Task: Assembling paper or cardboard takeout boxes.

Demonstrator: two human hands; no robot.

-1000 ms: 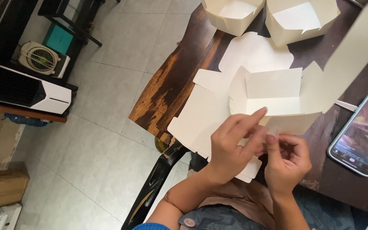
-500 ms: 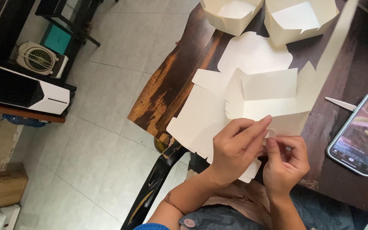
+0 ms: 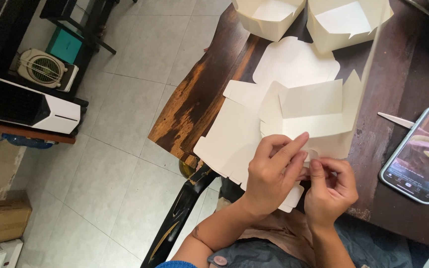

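Since a moment earlier, both hands have drawn closer together at the near wall of the half-folded cream paper box (image 3: 311, 116), whose raised side flap now stands more upright. Seen from the head camera, the left hand (image 3: 273, 173) lies over the box's front edge with its fingers (image 3: 294, 146) stretched out and close together, pressing on the card, while the right hand (image 3: 329, 186) sits just beside it, its thumb and fingertips pinched on a small tab at the box's lower edge. The box rests on a dark, worn wooden table (image 3: 194, 106), on top of a stack of flat cream box blanks (image 3: 232, 139) that overhangs the table's near edge. Two finished cream boxes (image 3: 269, 17) stand side by side at the far end of the table. A smartphone (image 3: 420, 154) with a lit screen lies to the right, well apart from the hands, near a thin white stick (image 3: 393, 119). Below the table, a tiled floor (image 3: 115, 164) shows, with a small fan (image 3: 43, 69) at the left.
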